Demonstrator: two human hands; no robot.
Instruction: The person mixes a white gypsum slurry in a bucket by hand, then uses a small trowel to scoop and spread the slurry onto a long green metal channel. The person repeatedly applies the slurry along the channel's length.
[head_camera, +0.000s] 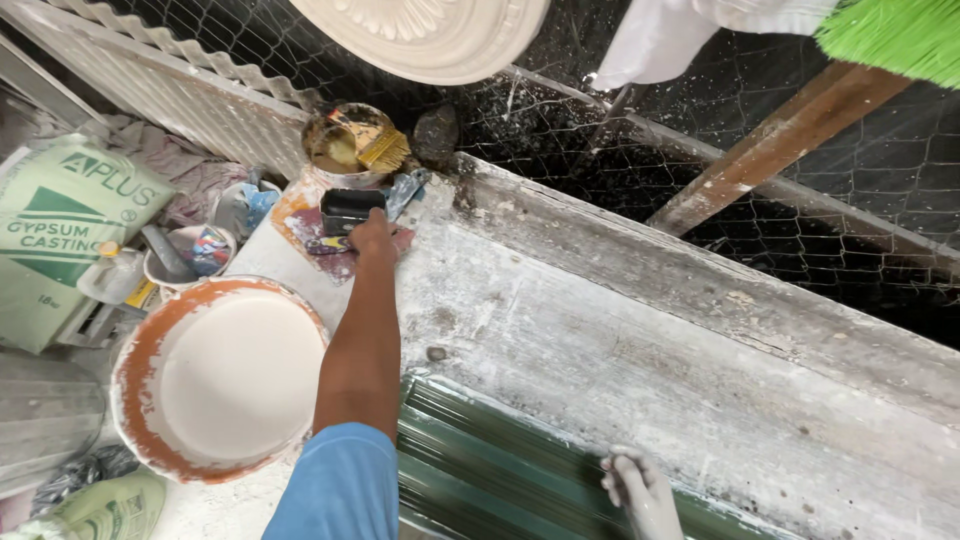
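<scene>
My left hand (372, 235) reaches far across the plaster-crusted white bench (620, 330), with its fingers closed on the near edge of a small black rectangular container (350, 208). That container lies on a paint-stained board next to a putty knife (405, 190). My right hand (640, 490), coated in white plaster, rests at the bottom of the view on a green ribbed mould (490, 460). Its fingers are loosely spread and hold nothing.
An orange basin (220, 375) of white plaster sits left of my arm. Behind the container stands a tin with a brush (350, 148). Green-and-white sacks (60, 230) and a small bowl (185, 255) crowd the left. A white plaster rosette (430, 35), wire mesh (560, 140) and a wooden beam (780, 140) lie beyond.
</scene>
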